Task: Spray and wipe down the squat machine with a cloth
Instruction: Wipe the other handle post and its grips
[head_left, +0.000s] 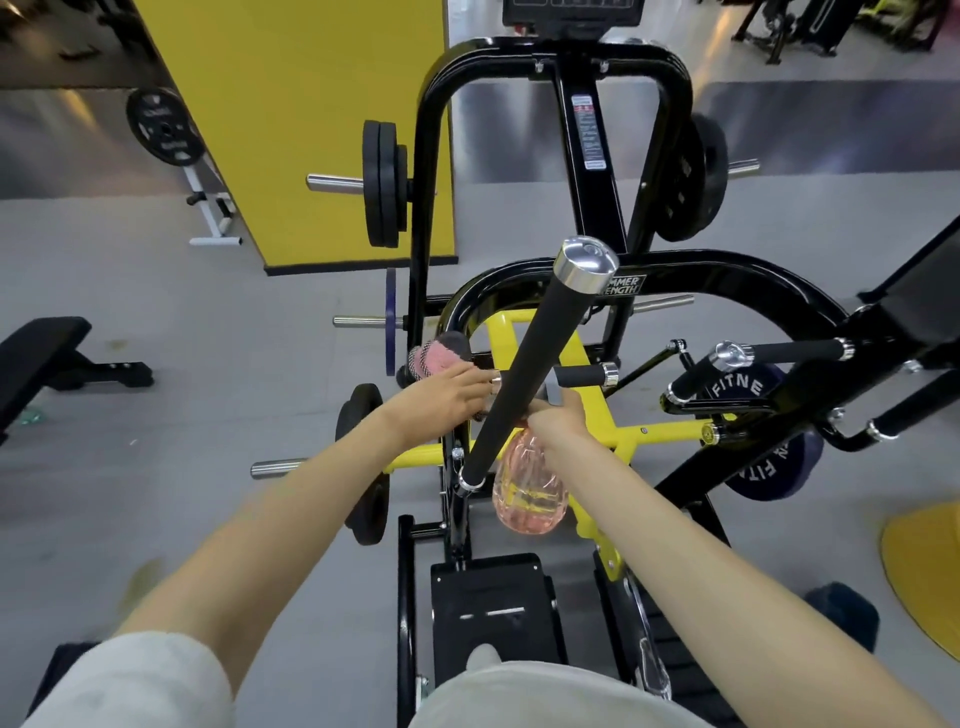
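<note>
Grey gym flooring (182, 322), with a yellow pillar (311, 130) rising behind. The black-and-yellow squat machine (566, 104) fills the centre of the view and carries a partly hidden "Hammer Strength" label. Black weight plates (382, 182) sit on its left peg. A purple plate (769, 462) sits low on the right.

A black padded handle bar (530, 364) with a chrome cap crosses diagonally in front of both hands.

Left hand (441, 400): reaches forward, knuckles up, fingers nearly straight. Their tips are at the near end of a pink-and-grey cloth (439, 356). The cloth lies against the curved black frame tube, just left of the yellow crossmember (576, 353). Whether the thumb pinches the cloth from below cannot be told.

Right hand (558, 423): fingers curled round the neck of a pink translucent spray bottle (527, 488), which hangs below the hand. The handle bar partly hides it. One finger is raised beside the grey spray head (553, 392).

A black flat bench (47, 358) stands at far left. The black footplate (493, 608) lies below the bottle.
</note>
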